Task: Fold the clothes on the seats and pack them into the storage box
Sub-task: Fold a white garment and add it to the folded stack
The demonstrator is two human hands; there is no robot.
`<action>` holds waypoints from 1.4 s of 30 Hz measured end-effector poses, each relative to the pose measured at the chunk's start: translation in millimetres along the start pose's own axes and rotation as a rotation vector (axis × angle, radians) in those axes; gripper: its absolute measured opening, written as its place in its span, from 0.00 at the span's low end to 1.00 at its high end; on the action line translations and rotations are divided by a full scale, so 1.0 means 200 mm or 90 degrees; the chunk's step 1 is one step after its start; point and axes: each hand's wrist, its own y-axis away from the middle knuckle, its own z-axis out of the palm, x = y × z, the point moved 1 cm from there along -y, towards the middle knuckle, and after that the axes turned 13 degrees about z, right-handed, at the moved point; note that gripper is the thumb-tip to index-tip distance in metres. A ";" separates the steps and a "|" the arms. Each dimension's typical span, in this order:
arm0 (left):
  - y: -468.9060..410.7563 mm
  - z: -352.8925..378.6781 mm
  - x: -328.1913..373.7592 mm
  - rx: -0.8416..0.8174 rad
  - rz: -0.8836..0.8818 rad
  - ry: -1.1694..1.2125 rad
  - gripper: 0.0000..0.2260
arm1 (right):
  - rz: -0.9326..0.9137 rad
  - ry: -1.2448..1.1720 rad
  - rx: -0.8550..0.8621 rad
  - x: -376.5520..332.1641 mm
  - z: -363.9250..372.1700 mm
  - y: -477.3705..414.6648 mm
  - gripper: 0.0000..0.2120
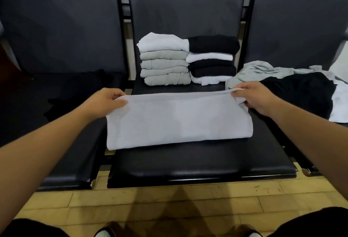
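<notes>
Two piles of folded clothes (pixel 165 67) sit at the back of the seat (pixel 197 163). The left hand (pixel 105 103) and right hand (pixel 252 99) pinch a half-folded white shirt (pixel 178 120) by its far edge with their fingers (pixel 120 102). Messy clothes (pixel 263 71) wait nearby. No box shows, so packing probably comes later.

Yellow floor (pixel 169 204) of long tiles, near, with scuff marks and dark shadows. Two shoes (pixel 105 233) at the near edge, white at the tips. Black shorts (pixel 28 227) in the near left and right corners.
</notes>
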 end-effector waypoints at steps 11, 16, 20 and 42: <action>-0.10 0.15 -0.19 0.134 -0.095 -0.078 0.04 | -0.002 0.160 0.202 0.19 0.15 -0.17 0.07; -0.08 0.21 -0.19 0.103 -0.165 -0.076 0.14 | 0.014 0.201 0.229 0.21 0.18 -0.20 0.08; -0.06 0.21 -0.19 0.058 -0.250 -0.049 0.30 | -0.110 0.381 0.288 0.14 0.28 -0.10 0.20; 0.06 0.12 0.09 0.053 -0.195 0.185 0.15 | -0.255 0.617 -0.062 0.13 0.93 0.30 0.28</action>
